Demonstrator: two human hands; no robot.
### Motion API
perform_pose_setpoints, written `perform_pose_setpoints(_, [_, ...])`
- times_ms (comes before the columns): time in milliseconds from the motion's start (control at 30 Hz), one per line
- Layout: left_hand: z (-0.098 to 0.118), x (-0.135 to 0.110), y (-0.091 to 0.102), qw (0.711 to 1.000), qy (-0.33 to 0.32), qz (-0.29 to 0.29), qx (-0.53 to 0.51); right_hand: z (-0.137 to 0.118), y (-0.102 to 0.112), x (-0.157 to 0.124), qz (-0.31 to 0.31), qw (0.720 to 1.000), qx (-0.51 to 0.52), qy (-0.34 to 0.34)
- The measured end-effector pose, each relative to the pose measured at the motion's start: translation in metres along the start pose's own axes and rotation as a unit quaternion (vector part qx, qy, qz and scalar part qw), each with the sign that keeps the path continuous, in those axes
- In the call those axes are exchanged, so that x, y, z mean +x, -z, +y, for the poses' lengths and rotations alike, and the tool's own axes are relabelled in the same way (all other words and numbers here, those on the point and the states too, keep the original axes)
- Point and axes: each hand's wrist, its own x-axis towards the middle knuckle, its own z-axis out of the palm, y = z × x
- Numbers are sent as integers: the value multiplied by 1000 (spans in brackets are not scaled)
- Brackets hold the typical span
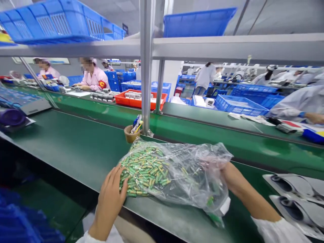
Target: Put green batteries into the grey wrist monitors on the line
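Observation:
A clear plastic bag (183, 187) lies on the green worktop, its left part filled with many small green-and-yellow cylindrical pieces (148, 168). At the bag's left end, my left hand (111, 189) rests against the plastic with its fingers stretched out. My right hand (215, 164) reaches into the bag from the right; its fingers are blurred behind the crinkled plastic, so what they hold cannot be made out. A few green pieces show loosely in the bag's right part, near a white label (225, 206).
A tape roll (132, 134) holding pens stands behind the bag beside a metal post (146, 67). Grey moulded parts (291, 206) lie at right. Blue baskets (58, 22) sit on the overhead shelf. Across the bench are a red tray (129, 100) and several people at work.

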Motion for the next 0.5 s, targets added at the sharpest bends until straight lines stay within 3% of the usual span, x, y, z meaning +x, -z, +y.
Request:
perform_pose_setpoints(67, [0, 0, 0, 1000, 7, 2, -5, 16, 15, -4, 48, 998, -39, 17])
perform_pose_setpoints(100, [0, 0, -1, 1000, 8, 2, -7, 22, 22, -7, 41, 995, -73, 46])
perform_pose_setpoints(233, [3, 1, -4, 1000, -1, 12, 1, 24, 31, -18, -104, 969, -168, 148])
perform_pose_setpoints(367, [3, -1, -5, 1000, 12, 13, -2, 6, 3, -12, -176, 943, -201, 199])
perform_pose_setpoints(500, [-9, 3, -3, 997, 46, -42, -47, -8, -45, 4, -159, 945, -175, 224])
